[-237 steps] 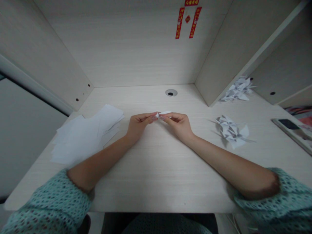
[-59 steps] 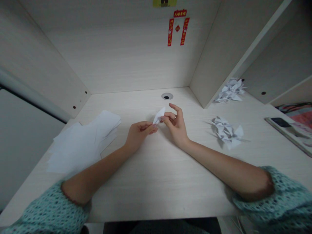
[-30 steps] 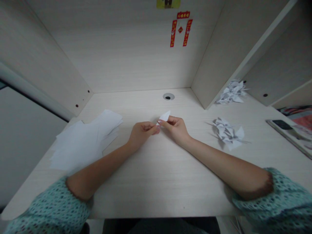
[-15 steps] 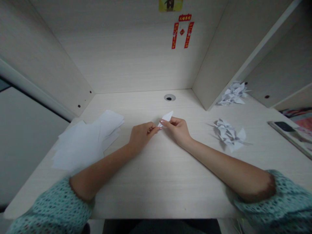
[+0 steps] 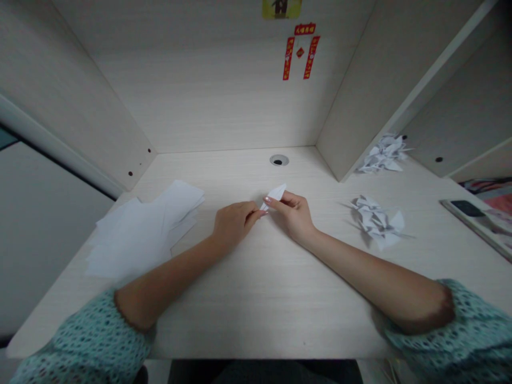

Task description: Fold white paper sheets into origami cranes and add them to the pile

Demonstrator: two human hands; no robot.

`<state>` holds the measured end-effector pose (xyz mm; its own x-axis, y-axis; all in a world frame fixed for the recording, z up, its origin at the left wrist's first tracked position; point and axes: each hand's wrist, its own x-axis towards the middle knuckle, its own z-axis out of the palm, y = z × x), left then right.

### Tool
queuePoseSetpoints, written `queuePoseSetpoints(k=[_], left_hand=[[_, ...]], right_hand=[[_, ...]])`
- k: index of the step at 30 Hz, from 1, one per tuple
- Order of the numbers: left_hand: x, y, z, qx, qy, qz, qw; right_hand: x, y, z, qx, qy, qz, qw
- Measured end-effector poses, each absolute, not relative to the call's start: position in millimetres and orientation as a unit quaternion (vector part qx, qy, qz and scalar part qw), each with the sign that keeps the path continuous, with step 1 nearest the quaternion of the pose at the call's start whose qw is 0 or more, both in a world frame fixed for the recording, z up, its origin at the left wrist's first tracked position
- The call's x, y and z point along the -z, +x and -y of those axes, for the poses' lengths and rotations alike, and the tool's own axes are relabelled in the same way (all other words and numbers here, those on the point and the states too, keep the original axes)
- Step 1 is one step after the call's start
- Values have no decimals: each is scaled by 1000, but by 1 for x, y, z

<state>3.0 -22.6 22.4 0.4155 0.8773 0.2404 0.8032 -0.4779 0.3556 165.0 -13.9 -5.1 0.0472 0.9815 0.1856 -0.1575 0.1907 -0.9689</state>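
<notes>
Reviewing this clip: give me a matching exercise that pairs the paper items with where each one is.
Things:
1. Narrow folded white paper piece
2. Loose stack of white paper sheets
3. Larger heap of folded white paper
4. Smaller heap of folded white paper

Places:
A. At the foot of the pale wooden side panel
B. Between the right hand's fingers
C. On the pale wood-grain desk, right of the right hand
D. Left of the left hand

Pairs: 1-B; 2-D; 3-C; 4-A

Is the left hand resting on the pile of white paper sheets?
No, the left hand is apart from the white paper sheets, beside the folded paper piece.
</notes>
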Motion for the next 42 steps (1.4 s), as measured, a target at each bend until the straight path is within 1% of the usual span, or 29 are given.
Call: queuePoseSetpoints(k=[6,9,15,19,22,25,27,31,38,42], left_hand=[[-25,5,24,-237,811,-510,163],[-24,5,24,-244,801,-516,182],[-21,5,23,-209,827,-498,157],[-20,3,26,-202,843,-478,139],[-20,1,27,-251,822,-476,185],[-20,-1,25,-338,752,-510,247],[-19,-2,22,-373,711,-526,279],[-16,0,18,-385,684,-519,340],[-10,1,12,-411,655,-501,388],[-7,1,10,-409,653,-494,402]], right_hand=[[1,162,16,-505,-419,477,585],[1,163,15,-509,-418,473,585],[6,163,15,-498,-426,474,588],[4,167,10,-468,-441,453,618],[0,169,7,-445,-460,446,625],[-2,167,7,-465,-452,476,594],[-1,165,9,-466,-444,498,582],[3,165,9,-451,-443,539,557],[9,168,8,-415,-427,610,524],[10,170,8,-362,-415,647,528]])
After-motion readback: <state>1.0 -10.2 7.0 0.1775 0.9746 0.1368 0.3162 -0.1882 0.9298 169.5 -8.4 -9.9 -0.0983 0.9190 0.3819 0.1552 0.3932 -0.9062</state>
